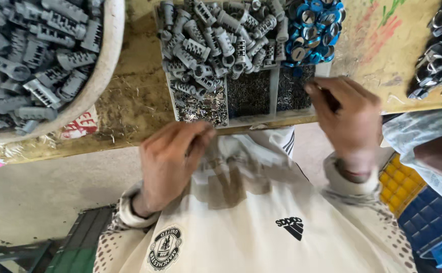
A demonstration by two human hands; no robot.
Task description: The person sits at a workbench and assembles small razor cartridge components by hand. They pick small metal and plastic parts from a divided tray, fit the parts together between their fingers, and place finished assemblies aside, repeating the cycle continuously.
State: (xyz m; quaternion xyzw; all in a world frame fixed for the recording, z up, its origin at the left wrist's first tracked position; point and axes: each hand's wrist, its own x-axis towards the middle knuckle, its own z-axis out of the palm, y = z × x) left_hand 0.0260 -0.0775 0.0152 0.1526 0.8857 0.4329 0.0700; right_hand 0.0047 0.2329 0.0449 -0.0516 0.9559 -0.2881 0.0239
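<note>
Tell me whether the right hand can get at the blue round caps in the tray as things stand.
Probably yes. The right hand hovers at the tray's near edge, and the blue round caps lie heaped uncovered just beyond it, with nothing between them.

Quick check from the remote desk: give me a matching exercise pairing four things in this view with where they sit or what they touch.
1. left hand
2. right hand
3. blue caps
4. round tub

A. far left, full of grey plastic parts
B. over the tray's right front edge
C. below the tray, at the table edge
D. heaped at the tray's top right

Pairs: 1-C, 2-B, 3-D, 4-A
</note>
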